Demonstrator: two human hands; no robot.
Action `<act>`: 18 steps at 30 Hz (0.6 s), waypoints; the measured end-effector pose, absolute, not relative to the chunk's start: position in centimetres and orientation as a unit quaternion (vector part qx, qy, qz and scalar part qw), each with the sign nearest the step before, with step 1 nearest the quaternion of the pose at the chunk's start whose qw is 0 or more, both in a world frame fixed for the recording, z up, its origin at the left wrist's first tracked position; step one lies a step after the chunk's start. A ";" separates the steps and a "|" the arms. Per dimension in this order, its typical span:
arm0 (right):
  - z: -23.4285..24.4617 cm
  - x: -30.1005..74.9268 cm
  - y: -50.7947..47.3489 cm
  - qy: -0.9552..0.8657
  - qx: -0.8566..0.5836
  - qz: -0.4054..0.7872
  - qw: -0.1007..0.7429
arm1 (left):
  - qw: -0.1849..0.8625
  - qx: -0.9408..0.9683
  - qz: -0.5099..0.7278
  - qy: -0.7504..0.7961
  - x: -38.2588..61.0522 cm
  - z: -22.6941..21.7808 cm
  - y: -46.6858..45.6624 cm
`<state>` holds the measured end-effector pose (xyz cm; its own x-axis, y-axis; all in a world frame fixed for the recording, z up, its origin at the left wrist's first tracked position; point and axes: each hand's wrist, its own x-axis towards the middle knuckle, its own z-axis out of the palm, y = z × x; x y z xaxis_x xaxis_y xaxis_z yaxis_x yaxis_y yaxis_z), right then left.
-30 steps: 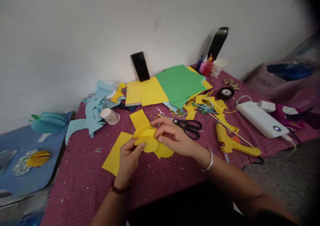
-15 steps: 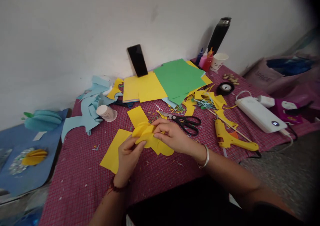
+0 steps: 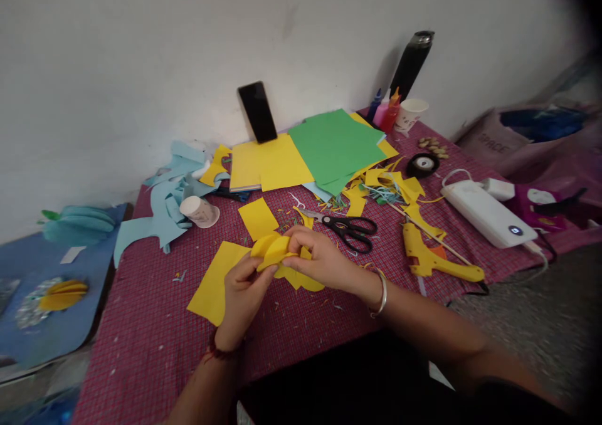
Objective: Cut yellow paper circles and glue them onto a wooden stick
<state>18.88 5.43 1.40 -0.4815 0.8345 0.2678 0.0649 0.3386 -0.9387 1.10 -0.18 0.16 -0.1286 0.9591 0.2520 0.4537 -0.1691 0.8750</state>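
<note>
1. Plain wall (image 3: 164, 55) backs a red-checked worktop (image 3: 145, 318).
2. Left hand (image 3: 243, 292) and right hand (image 3: 324, 261) pinch layered, rounded yellow paper (image 3: 275, 249) above it.
3. Probably light, easily creased; best held by its edges.

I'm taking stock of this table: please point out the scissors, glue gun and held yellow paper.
Scissors (image 3: 337, 223): head view, base of the black handles.
Glue gun (image 3: 423, 259): head view, middle of its yellow body.
Held yellow paper (image 3: 273, 248): head view, a curved layer.
</note>
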 end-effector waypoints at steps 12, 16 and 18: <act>2.5 22.9 8.6 -0.849 -0.324 0.340 0.242 | 0.318 0.343 0.696 0.544 -1.8 1.4 0.4; 1.6 23.3 7.9 -0.892 -0.352 0.253 0.132 | 0.324 0.327 0.749 0.477 -3.1 2.1 1.0; 0.7 23.0 7.0 -0.890 -0.380 0.217 0.127 | 0.321 0.339 0.752 0.466 -3.1 2.1 1.0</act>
